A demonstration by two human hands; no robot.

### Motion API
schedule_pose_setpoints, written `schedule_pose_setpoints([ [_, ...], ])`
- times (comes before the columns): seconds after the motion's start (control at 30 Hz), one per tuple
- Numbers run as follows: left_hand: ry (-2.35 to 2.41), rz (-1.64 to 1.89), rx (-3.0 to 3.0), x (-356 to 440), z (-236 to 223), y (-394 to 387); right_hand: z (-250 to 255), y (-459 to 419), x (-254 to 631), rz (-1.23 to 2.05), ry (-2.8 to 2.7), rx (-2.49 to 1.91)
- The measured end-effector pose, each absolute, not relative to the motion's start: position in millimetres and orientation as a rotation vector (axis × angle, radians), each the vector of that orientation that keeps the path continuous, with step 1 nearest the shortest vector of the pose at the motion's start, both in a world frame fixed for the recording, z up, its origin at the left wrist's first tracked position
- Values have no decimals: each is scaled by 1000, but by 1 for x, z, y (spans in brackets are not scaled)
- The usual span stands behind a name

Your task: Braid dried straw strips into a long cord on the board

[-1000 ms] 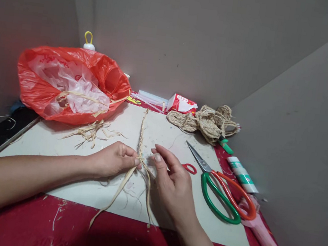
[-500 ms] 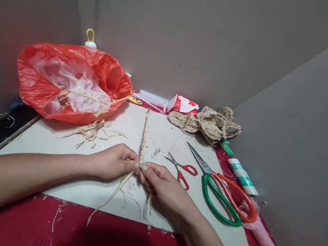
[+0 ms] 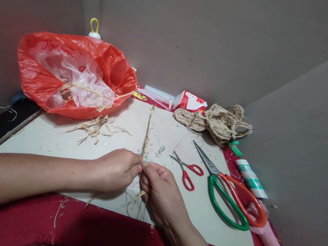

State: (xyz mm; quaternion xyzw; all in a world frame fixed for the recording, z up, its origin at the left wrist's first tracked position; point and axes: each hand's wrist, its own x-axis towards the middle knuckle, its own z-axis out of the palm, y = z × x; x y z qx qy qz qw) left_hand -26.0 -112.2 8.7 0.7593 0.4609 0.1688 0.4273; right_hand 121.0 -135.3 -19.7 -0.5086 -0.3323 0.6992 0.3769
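A narrow braid of pale straw-like fibre (image 3: pixel 147 137) lies upright in the view on a light board (image 3: pixel 111 152). Its near end is pinched between my two hands, whose fingertips meet. My left hand (image 3: pixel 120 169) is closed on it from the left, fingers curled and thumb hidden in part. My right hand (image 3: pixel 163 185) grips it from the right between thumb and forefinger. Loose fibre strands (image 3: pixel 137 199) hang below the fingers toward the board's near edge. The exact spot of the pinch is mostly covered by the fingertips.
A red plastic bag (image 3: pixel 63 105) stands at back left, with loose fibre scraps (image 3: pixel 97 127) before it and a phone (image 3: pixel 3 124) beside it. Rightward lie small scissors (image 3: pixel 186 168), large scissors (image 3: pixel 219 182), twine bundles (image 3: pixel 212 121), a tissue pack (image 3: pixel 189 101) and a white-green roll (image 3: pixel 251 179).
My left hand has rolled over, its back now facing up more, and hides the long strand that hung below it. The whole view has shifted slightly.
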Motion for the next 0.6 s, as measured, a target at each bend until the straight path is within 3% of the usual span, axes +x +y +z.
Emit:
schedule_pose_setpoints([
  [0.6, 1130, 480, 1512, -13, -4, -134, -16, -142, 113, 1828, -667, -1175],
])
